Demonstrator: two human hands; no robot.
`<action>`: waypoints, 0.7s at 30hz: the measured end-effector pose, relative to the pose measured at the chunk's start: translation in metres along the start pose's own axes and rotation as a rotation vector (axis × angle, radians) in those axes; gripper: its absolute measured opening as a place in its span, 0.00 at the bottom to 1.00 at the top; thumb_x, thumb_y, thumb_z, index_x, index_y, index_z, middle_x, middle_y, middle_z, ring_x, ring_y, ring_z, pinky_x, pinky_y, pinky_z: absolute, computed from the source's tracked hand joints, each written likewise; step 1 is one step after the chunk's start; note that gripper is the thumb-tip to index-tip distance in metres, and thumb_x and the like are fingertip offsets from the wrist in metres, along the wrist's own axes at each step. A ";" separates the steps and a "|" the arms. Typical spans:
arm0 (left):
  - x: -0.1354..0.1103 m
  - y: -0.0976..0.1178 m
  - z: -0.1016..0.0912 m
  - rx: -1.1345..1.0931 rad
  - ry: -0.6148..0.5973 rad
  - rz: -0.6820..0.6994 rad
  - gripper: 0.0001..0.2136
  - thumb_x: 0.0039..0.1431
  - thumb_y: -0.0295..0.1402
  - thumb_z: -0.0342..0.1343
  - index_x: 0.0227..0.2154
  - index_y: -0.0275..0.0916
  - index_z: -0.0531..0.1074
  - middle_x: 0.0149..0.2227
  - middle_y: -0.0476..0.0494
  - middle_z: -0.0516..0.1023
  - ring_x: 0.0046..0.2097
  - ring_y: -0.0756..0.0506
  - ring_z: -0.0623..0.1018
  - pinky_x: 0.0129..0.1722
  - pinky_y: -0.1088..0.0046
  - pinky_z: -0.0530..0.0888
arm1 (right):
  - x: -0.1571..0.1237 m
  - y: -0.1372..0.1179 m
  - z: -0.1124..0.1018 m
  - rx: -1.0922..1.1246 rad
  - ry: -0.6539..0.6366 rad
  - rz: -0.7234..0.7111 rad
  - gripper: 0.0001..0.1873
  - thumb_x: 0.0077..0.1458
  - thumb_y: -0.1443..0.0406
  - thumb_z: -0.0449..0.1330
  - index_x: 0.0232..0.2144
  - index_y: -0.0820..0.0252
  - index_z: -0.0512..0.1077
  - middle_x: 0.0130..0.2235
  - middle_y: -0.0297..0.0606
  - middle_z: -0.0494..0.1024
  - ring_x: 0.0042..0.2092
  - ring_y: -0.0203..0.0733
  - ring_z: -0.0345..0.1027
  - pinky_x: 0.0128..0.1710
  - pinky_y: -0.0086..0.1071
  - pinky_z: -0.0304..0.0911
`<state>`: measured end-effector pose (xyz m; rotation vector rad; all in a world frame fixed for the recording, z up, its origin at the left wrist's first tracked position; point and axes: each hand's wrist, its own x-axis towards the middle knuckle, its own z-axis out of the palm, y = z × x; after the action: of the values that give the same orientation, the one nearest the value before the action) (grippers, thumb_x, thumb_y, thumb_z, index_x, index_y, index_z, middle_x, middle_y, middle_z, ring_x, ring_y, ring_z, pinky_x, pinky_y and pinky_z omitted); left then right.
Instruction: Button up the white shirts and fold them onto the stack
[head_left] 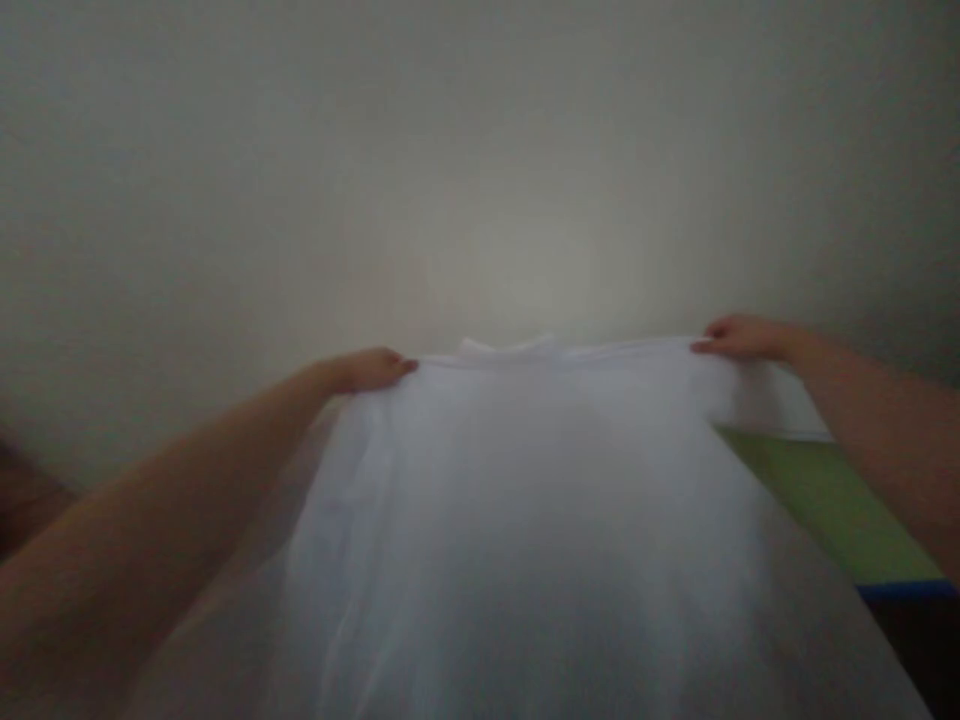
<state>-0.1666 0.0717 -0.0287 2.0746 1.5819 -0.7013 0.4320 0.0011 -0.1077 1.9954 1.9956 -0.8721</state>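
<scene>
Behind blurred cloth (525, 520), green surface (825, 500)

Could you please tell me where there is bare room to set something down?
Bare: the green surface, a strip between the white cloth and the right arm. A hand could pass above the cloth's top edge, before the wall. Crowded: the cloth, stretched between left hand and right hand, fills the middle.
</scene>
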 end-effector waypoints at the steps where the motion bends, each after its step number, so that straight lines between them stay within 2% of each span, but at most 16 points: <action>1: 0.001 0.006 0.005 0.054 -0.026 0.006 0.28 0.57 0.51 0.38 0.37 0.30 0.74 0.39 0.36 0.77 0.40 0.43 0.74 0.40 0.72 0.68 | 0.002 0.001 0.008 0.011 -0.017 0.001 0.21 0.50 0.50 0.54 0.28 0.63 0.71 0.30 0.43 0.74 0.30 0.37 0.64 0.28 0.29 0.56; 4: 0.009 0.018 0.012 0.153 0.005 0.070 0.30 0.56 0.51 0.35 0.34 0.32 0.75 0.37 0.33 0.77 0.40 0.41 0.75 0.40 0.71 0.67 | 0.008 0.011 0.024 0.035 -0.046 -0.004 0.17 0.48 0.53 0.56 0.26 0.61 0.70 0.29 0.42 0.74 0.30 0.39 0.65 0.28 0.30 0.56; 6: 0.017 0.021 0.009 0.153 0.100 0.062 0.31 0.56 0.52 0.33 0.35 0.33 0.75 0.36 0.33 0.77 0.40 0.41 0.74 0.40 0.71 0.66 | 0.012 0.018 0.027 0.027 -0.028 0.015 0.16 0.47 0.54 0.56 0.27 0.62 0.70 0.30 0.43 0.74 0.31 0.41 0.65 0.29 0.31 0.57; 8: 0.025 0.022 0.001 0.132 0.221 0.012 0.33 0.57 0.52 0.30 0.37 0.33 0.74 0.37 0.33 0.76 0.40 0.40 0.74 0.41 0.69 0.66 | 0.018 0.020 0.031 -0.010 0.086 0.077 0.17 0.47 0.54 0.56 0.30 0.63 0.71 0.33 0.46 0.74 0.34 0.43 0.66 0.31 0.33 0.58; 10: 0.034 0.018 -0.003 0.128 0.279 -0.022 0.33 0.58 0.51 0.29 0.38 0.32 0.74 0.36 0.32 0.76 0.41 0.40 0.73 0.42 0.67 0.65 | 0.027 0.015 0.038 -0.041 0.228 0.159 0.19 0.48 0.54 0.54 0.35 0.64 0.71 0.37 0.50 0.73 0.37 0.46 0.66 0.34 0.35 0.58; 12: 0.043 0.009 -0.001 0.165 0.207 -0.016 0.30 0.56 0.51 0.34 0.36 0.33 0.75 0.35 0.32 0.76 0.40 0.39 0.73 0.42 0.66 0.65 | 0.038 0.004 0.046 -0.045 0.300 0.214 0.23 0.48 0.53 0.54 0.40 0.64 0.70 0.40 0.52 0.72 0.40 0.48 0.65 0.38 0.37 0.59; 15: 0.055 -0.016 0.011 0.273 0.039 0.026 0.21 0.48 0.49 0.47 0.31 0.37 0.76 0.33 0.34 0.76 0.39 0.39 0.73 0.40 0.66 0.65 | 0.048 -0.020 0.058 -0.083 0.290 0.208 0.29 0.44 0.51 0.57 0.46 0.63 0.68 0.45 0.53 0.71 0.45 0.52 0.64 0.43 0.41 0.58; 16: 0.058 -0.025 0.013 0.298 0.031 0.030 0.19 0.46 0.48 0.50 0.30 0.38 0.76 0.33 0.35 0.76 0.38 0.39 0.73 0.39 0.67 0.65 | 0.046 -0.027 0.062 -0.103 0.281 0.182 0.30 0.43 0.51 0.58 0.46 0.63 0.67 0.46 0.53 0.70 0.46 0.52 0.63 0.45 0.41 0.58; 18: 0.062 -0.037 0.015 0.306 0.104 0.034 0.18 0.44 0.47 0.52 0.31 0.39 0.76 0.34 0.36 0.77 0.38 0.40 0.73 0.38 0.68 0.65 | 0.030 -0.038 0.068 -0.112 0.236 0.090 0.28 0.43 0.52 0.59 0.44 0.62 0.69 0.46 0.51 0.70 0.47 0.52 0.63 0.47 0.41 0.57; 21: 0.063 -0.031 0.008 0.275 0.199 0.071 0.21 0.44 0.49 0.52 0.34 0.39 0.75 0.34 0.37 0.77 0.39 0.40 0.73 0.38 0.69 0.65 | -0.025 -0.040 0.078 -0.014 0.152 -0.003 0.20 0.44 0.52 0.59 0.36 0.59 0.73 0.41 0.46 0.74 0.42 0.49 0.67 0.43 0.38 0.61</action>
<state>-0.1837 0.1214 -0.0751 2.4544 1.5797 -0.7422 0.3743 -0.0578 -0.1465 2.1097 2.0773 -0.7251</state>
